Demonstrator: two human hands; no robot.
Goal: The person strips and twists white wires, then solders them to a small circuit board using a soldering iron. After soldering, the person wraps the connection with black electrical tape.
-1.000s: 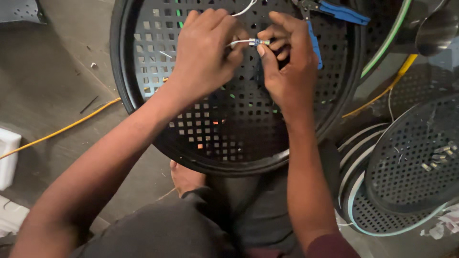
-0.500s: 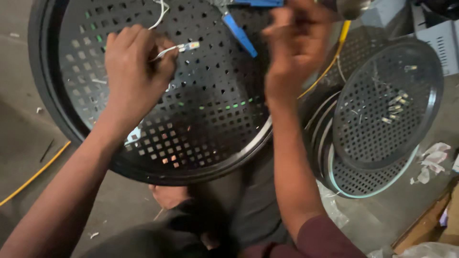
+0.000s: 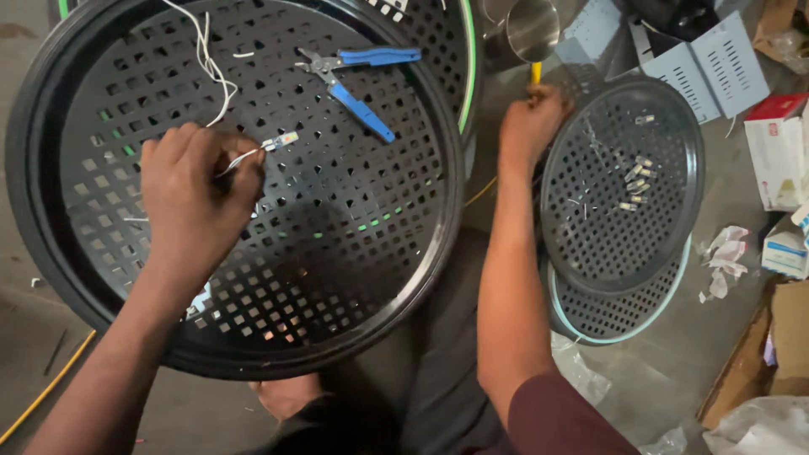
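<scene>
- Two bare hands are at work over perforated black grilles lying on a grey concrete floor (image 3: 733, 354).
- Left hand (image 3: 195, 195) rests on the large round black perforated metal grille (image 3: 337, 253), at about nine o'clock from its centre; its fingers (image 3: 240, 168) are pressed together, pinching a thin white wire with a small pale connector at its tip (image 3: 282, 140), which points toward two o'clock from the knuckles.
- Blue-handled metal pliers (image 3: 358, 84) lie loose on the same grille at twelve o'clock, handles splayed apart, well clear of the left hand.
- More loose white wire (image 3: 206, 59) curls across the grille at eleven o'clock.
- Right hand (image 3: 531, 122) reaches out at the ten o'clock edge of a smaller round black perforated grille (image 3: 624, 219) off to three o'clock of the big one; its fingers are curled under and turned away from view, and I cannot tell whether they grip anything.
- Several small pale connectors (image 3: 636, 177) lie scattered on that smaller grille, near the right hand but apart from it.
- Beneath the smaller grille sits another one with a pale green rim (image 3: 590, 324).
- Crumpled white paper (image 3: 723, 253) and small white cardboard boxes (image 3: 779, 152) lie on the floor at three o'clock.
</scene>
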